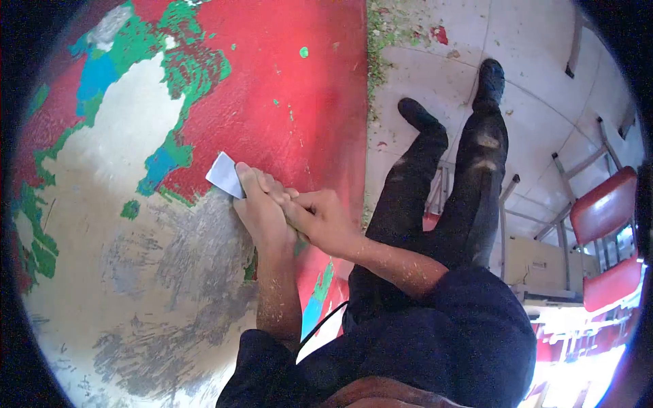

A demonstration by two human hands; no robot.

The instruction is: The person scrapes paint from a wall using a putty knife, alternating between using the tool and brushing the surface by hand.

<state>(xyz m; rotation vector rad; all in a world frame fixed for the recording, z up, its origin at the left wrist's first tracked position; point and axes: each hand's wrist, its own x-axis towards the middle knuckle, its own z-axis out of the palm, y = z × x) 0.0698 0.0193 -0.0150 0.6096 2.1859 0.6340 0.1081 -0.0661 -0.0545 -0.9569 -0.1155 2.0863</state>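
Note:
A paint scraper with a flat, pale metal blade (225,175) lies against the painted wall, its edge at the border between red paint and a bared grey patch. My left hand (262,211) is closed around it just behind the blade. Right beside it, my right hand (323,217) is closed too, gripping the rear of the scraper against the left hand's fingers. Most of the handle is hidden by the hands. Dust flecks cover both forearms.
The wall (292,102) carries red paint with green, blue and white layers showing through. Paint chips (401,30) litter the tiled floor (537,88) along its base. My legs (469,183) are at the right. Red-seated metal chairs (604,204) stand farther right, near a pale box (537,264).

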